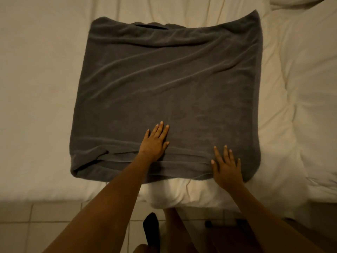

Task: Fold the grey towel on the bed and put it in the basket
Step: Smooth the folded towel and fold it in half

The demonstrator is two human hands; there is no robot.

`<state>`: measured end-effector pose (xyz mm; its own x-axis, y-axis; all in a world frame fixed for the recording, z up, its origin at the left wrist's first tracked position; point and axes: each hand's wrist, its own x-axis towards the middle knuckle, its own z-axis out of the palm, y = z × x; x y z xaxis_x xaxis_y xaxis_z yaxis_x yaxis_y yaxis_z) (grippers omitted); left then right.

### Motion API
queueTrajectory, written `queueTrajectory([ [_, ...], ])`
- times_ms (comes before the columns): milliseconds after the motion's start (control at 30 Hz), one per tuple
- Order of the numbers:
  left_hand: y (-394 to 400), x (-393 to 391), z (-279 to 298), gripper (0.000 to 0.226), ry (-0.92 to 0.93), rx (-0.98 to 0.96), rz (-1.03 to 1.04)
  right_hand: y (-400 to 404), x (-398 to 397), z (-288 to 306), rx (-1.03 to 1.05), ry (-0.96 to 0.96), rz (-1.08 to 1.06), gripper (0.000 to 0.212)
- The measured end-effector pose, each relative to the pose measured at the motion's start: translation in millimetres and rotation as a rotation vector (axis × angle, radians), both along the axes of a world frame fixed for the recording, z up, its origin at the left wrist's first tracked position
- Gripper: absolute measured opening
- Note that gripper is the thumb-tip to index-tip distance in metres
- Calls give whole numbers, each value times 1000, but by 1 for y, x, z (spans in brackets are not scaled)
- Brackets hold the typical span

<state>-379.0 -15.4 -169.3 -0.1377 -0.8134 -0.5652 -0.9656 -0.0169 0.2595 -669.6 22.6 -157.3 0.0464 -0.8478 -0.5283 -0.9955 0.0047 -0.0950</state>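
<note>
Neither grip pinches anything: both hands lie flat, fingers spread, on the grey towel (164,84), which lies doubled over and wrinkled on the white bed (36,88). Left hand (155,141) presses near the front fold, right hand (226,167) at the front edge.

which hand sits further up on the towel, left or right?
The left hand. It lies flat, well inside the dark grey terry towel, fingers spread. The right hand rests flat lower down, at the towel's near edge.
</note>
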Motion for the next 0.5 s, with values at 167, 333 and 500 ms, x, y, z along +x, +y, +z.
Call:
queueTrajectory([
  [167,48,40,5,65,-54,10,90,11,20,9,10,-30,61,77],
  [333,96,69,11,70,-147,-102,97,26,18,11,-63,-40,118,73],
  [500,128,108,8,70,-274,-117,148,26,-8,8,-102,64,113,72],
])
